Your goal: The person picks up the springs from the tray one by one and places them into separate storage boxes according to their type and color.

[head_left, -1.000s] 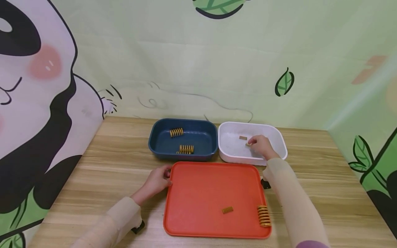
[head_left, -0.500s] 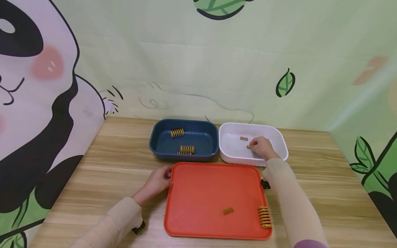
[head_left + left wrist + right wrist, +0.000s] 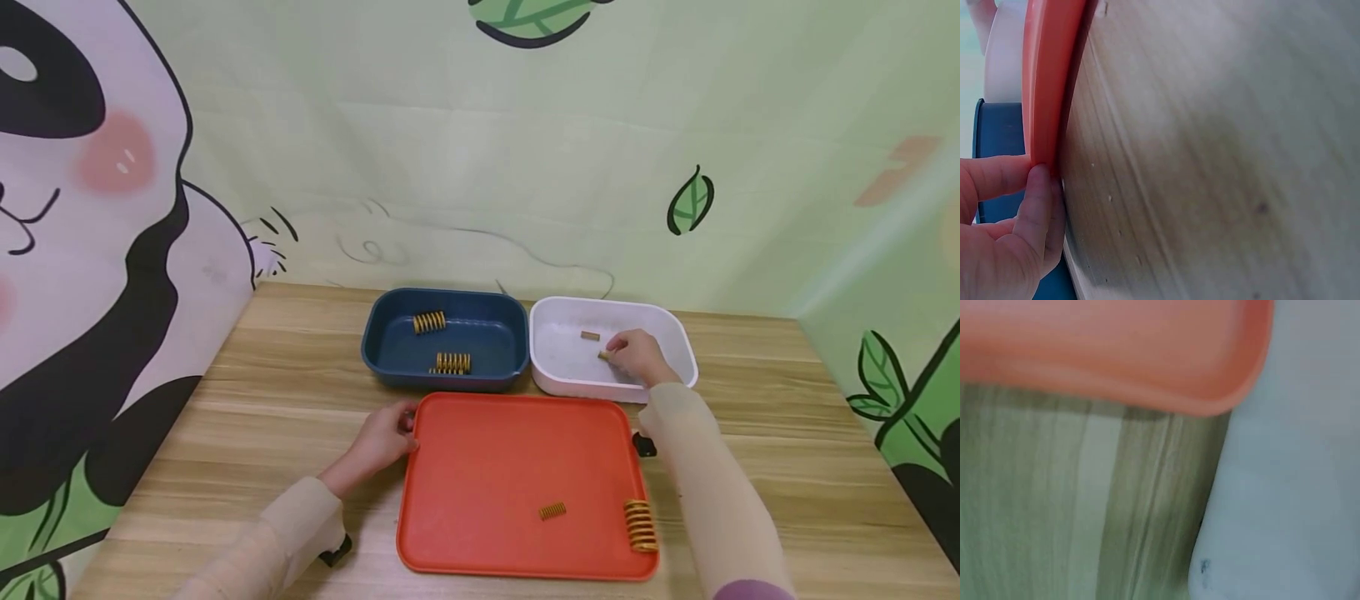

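Change is barely seen: inside the far-right white box (image 3: 558, 350), a small spring (image 3: 603, 355) is seemingly pinched by the right hand (image 3: 637, 354), not yet lifted out; the red tray (image 3: 487, 467) is gripped by the left hand (image 3: 381, 435).

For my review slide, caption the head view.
Left hand holds red tray; right hand touches small brown piece in white bin.

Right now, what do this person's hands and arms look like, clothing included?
The left hand and right hand wear no gloves. The left sleeve and right sleeve are long, plain and cream. A small black piece shows near the left wrist, a second black piece near the right. A purple patch, partly cut off, shows at the right sleeve.
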`<state>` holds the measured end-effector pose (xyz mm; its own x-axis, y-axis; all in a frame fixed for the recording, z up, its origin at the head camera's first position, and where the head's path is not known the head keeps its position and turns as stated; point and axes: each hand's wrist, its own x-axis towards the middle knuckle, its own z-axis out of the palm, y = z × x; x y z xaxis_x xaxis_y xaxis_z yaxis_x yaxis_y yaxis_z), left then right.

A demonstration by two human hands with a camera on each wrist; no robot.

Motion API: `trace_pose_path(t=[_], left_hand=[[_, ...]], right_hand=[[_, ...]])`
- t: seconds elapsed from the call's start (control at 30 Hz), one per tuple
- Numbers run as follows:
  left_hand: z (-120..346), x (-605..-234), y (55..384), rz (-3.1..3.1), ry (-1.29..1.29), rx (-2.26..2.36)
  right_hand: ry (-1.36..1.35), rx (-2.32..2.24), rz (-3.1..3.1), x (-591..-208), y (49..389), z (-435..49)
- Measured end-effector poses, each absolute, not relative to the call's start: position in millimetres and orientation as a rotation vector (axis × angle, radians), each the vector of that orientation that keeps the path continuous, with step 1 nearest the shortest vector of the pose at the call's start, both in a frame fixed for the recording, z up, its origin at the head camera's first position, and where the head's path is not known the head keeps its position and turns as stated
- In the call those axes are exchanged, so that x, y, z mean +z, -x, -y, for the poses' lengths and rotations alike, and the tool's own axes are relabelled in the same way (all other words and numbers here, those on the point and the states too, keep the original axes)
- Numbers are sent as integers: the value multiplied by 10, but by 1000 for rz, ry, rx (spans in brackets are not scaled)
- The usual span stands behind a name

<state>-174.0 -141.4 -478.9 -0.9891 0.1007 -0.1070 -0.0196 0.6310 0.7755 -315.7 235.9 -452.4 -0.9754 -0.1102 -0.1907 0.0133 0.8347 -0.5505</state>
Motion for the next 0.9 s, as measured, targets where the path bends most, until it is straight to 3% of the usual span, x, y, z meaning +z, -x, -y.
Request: trace_pose_path(t=[0.9], left_hand=[[1403, -4785, 1742, -2680, -33, 1275]], right_hand=[[300, -903, -2873, -4405, 2979, -2516]])
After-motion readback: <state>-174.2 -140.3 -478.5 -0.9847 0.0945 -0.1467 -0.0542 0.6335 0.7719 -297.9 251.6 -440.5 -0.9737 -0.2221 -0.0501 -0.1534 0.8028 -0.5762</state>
